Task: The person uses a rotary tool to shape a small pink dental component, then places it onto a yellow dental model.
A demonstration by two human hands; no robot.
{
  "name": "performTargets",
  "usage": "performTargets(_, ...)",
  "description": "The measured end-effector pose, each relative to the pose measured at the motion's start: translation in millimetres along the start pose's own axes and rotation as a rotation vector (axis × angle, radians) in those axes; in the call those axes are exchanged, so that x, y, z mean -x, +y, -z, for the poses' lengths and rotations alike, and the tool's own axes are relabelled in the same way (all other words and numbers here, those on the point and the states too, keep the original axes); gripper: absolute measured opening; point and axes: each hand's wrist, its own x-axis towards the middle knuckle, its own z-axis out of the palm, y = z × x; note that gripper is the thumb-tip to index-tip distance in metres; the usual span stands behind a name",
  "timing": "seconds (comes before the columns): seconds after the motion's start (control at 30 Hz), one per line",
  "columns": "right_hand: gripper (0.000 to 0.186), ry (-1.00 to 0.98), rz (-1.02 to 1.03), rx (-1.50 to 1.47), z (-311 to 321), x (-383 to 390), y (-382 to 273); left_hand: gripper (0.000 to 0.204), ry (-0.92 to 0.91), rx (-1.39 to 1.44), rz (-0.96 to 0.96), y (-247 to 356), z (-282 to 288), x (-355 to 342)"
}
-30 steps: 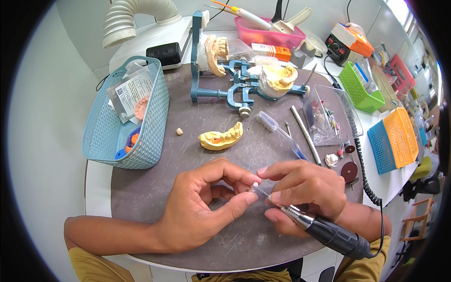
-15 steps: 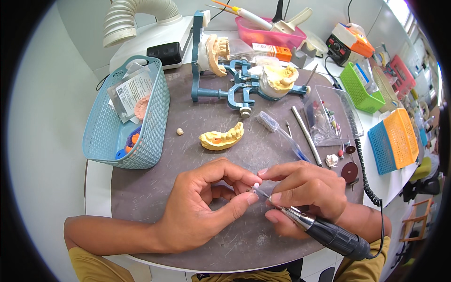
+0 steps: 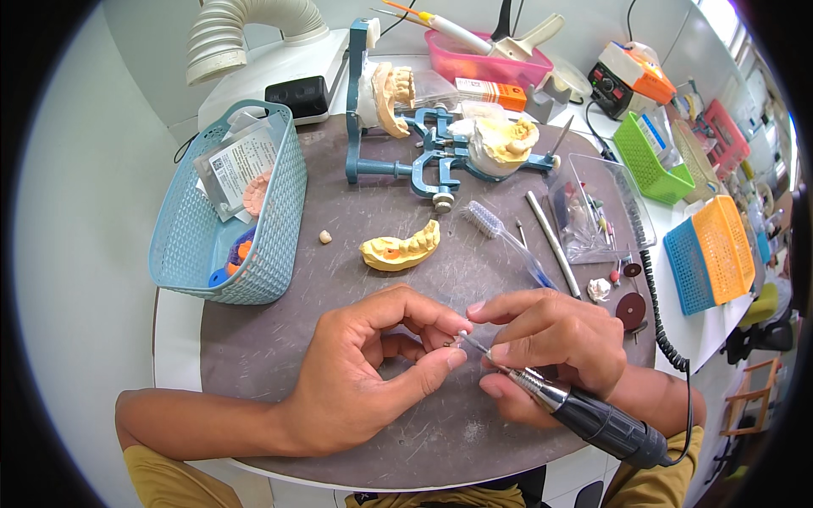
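My left hand (image 3: pixel 364 372) pinches a small white dental crown (image 3: pixel 461 334) between thumb and forefinger; most of it is hidden by the fingertips. My right hand (image 3: pixel 563 347) grips a black and silver dental handpiece (image 3: pixel 605 423) like a pen. Its thin bur (image 3: pixel 474 342) meets the crown, close to both thumbs. Beyond the hands lies a yellow plaster model of a row of teeth (image 3: pixel 402 248), with an orange-red spot in it. A small tooth-coloured crown (image 3: pixel 325 237) lies to its left.
A blue basket (image 3: pixel 284 212) stands at the left. Behind is a blue-green articulator (image 3: pixel 381 168) with plaster casts. To the right lie a toothbrush (image 3: pixel 508 241), a metal rod (image 3: pixel 555 245), a clear box of burs (image 3: pixel 639 207) and a brown disc (image 3: pixel 631 310). The handpiece's coiled cord (image 3: pixel 660 322) runs down the right.
The handpiece has shifted very slightly, and its bur now lies farther over the crown's face. My left hand has stayed nearly still.
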Motion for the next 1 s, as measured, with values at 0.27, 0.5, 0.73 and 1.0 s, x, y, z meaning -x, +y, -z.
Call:
performTargets(0.27, 0.027, 0.017, -0.009, -0.021, -1.7, 1.3, 1.6, 0.021, 0.005, 0.006, 0.000, -0.4, -0.1, 0.1)
performTargets(0.5, 0.027, -0.027, 0.020, 0.009, 1.4, -2.1, -2.1, 0.020, -0.007, 0.011, -0.020, -2.0, 0.3, -0.5)
performTargets(0.73, 0.028, 0.018, 0.009, -0.023, -0.6, -0.1, 0.7, 0.021, -0.025, 0.010, -0.020, -1.1, 0.9, -0.4)
performTargets(1.0, 0.027, 0.028, -0.002, -0.034, -0.7, 0.3, 0.7, 0.021, -0.032, 0.007, -0.025, -1.5, 1.3, 0.1)
